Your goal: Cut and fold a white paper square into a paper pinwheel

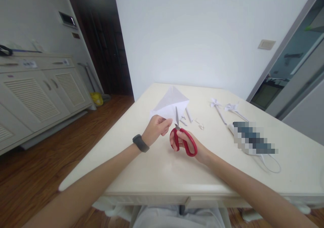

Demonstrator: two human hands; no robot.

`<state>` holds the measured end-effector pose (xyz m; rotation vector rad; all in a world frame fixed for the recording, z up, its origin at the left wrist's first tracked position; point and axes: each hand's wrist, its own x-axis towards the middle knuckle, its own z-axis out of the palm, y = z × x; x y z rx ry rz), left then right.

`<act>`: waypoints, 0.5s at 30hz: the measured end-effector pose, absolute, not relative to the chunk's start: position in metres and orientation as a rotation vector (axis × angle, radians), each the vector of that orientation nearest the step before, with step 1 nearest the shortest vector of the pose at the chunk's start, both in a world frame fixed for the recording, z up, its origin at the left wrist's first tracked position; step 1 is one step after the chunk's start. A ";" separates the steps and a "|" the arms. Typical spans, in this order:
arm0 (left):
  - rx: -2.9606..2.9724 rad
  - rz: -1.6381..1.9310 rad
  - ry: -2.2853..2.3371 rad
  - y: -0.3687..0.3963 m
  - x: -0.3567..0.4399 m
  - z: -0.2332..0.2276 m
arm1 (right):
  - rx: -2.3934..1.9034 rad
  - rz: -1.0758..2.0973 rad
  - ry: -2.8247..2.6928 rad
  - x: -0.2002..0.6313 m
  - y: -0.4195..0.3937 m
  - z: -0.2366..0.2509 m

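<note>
The left hand [158,128] has its fingers pinched on the near edge of the paper [165,110]. The paper is white and folded, and it is up over the middle of the counter [152,174]. The right hand [182,137] is just to the right. Its fingers are curled in the red loops of the scissors [191,143]. The loops are spread apart, and one blade lies over the paper, pointing to the far side. I cannot tell where the other blade is.

A black band [141,143] is on the left wrist. Right of the paper lie a white roll [188,114] and some tiny bits [200,125]. Farther right are two paper pinwheels [214,102] on sticks. Nearer than those is a blurred thing [253,138] with a white loop.
</note>
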<state>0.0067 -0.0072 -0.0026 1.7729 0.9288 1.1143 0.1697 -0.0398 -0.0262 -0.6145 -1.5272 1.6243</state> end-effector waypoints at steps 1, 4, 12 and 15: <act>1.768 1.114 0.931 -0.007 0.007 -0.002 | -0.612 1.631 -1.525 0.170 -0.040 -0.027; 1.767 1.105 0.944 -0.007 0.007 -0.003 | -0.596 1.651 -1.522 0.171 -0.039 -0.029; 1.840 1.074 0.980 -0.006 0.004 -0.005 | -0.594 1.662 -1.534 0.172 -0.038 -0.035; 1.888 1.066 1.001 -0.005 0.003 -0.006 | -0.596 1.664 -1.529 0.172 -0.038 -0.033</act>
